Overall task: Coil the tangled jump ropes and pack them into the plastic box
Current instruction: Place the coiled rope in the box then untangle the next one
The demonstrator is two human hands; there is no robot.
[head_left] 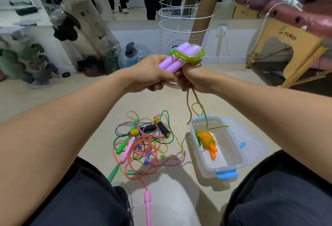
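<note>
My left hand (149, 74) grips two lilac jump-rope handles (177, 57) held side by side, with a green rope (193, 58) looped around their upper ends. My right hand (193, 81) holds the same green rope just beside them; its loose length (201, 110) hangs down over the plastic box (224, 166). The clear box with blue latches stands open on the floor at the right and holds one coiled orange-handled rope (208, 143). A tangled pile of jump ropes (145, 144) lies on the floor to the left of the box, with black-and-yellow, green, pink and blue handles.
The box lid (251, 141) lies against the box's right side. A white wire basket (183, 33) with cardboard tubes stands ahead. A wooden folding table (291, 46) is at the right, bags and clear bottles at the left. A mirror behind reflects a person. My knees frame the floor.
</note>
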